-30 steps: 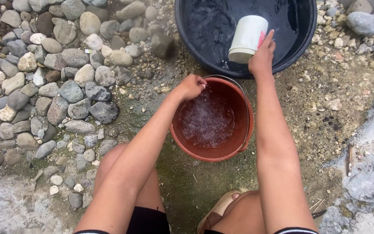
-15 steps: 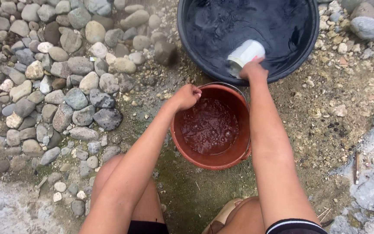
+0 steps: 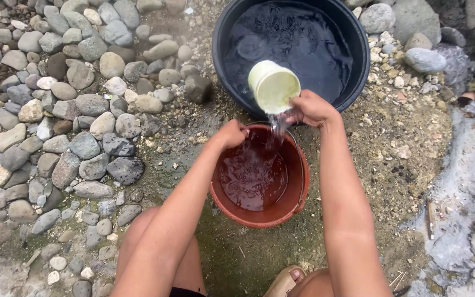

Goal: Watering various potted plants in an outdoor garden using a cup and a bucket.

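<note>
Gravel ground (image 3: 397, 154); cup (image 3: 274, 86) mouth downward

A pale cream cup (image 3: 274, 85), a reddish-brown bucket (image 3: 259, 212), a black basin (image 3: 358, 71), grey stones (image 3: 83, 146).

both arms bare to above the elbow, no sleeves, watch or rings visible on the left hand (image 3: 231, 134) or right hand (image 3: 310, 108). knees bare. dark shorts hem (image 3: 185, 292) at bottom edge. tan sandal (image 3: 282, 280) on one foot.
</note>
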